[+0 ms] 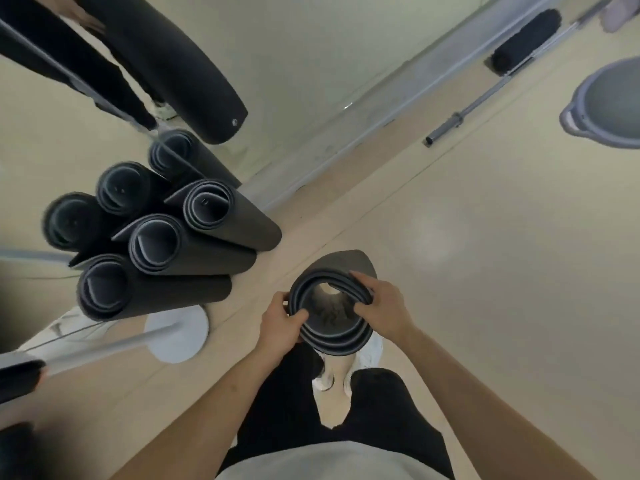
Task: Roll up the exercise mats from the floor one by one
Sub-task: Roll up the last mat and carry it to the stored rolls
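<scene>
A dark rolled exercise mat (341, 336) stands upright on end in front of my legs, its open spiral top facing the camera. My left hand (280, 318) grips the near-left rim of the roll, thumb curled over the edge. My right hand (382, 308) grips the right rim, fingers hooked over the layers. Several other rolled dark mats (194, 251) stand bunched together to the left, by the mirror wall.
A mirror wall runs diagonally from lower left to upper right, reflecting mats and a person's legs. A white round stand base (180, 336) sits near the mat bunch. A barbell bar (485, 98), a dark foam roller (526, 39) and a grey balance dome (609, 102) lie at the upper right.
</scene>
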